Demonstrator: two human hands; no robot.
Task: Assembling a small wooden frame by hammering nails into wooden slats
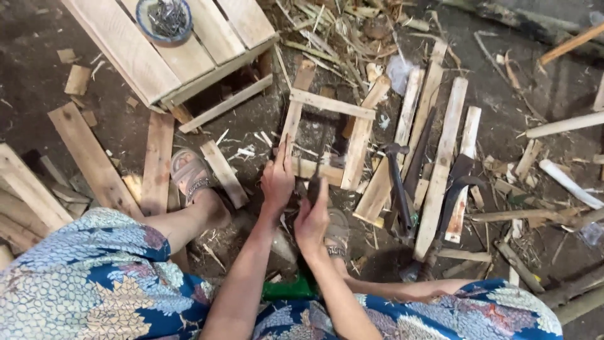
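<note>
showing, from above, a seated person in blue floral trousers on a dark dirt floor [38, 38] littered with chips and offcuts. largest item: a pale slatted wooden crate [170, 47] at upper left, carrying a round blue dish of dark nails [165, 17]. right of centre, several long pale wooden slats [443, 151] lie side by side, with a dark-handled hammer [396, 182] and a dark curved blade tool [454, 189] resting across them. at centre, a small rectangular frame of pale wooden strips [330, 135] lies flat on the floor, just beyond the sandalled feet. left hand [278, 182] rests on the frame's near rail, fingers extended, not clenched. right hand [313, 220], just beside it, has fingers closed around a thin dark object at the same rail; what it is cannot be told.
</note>
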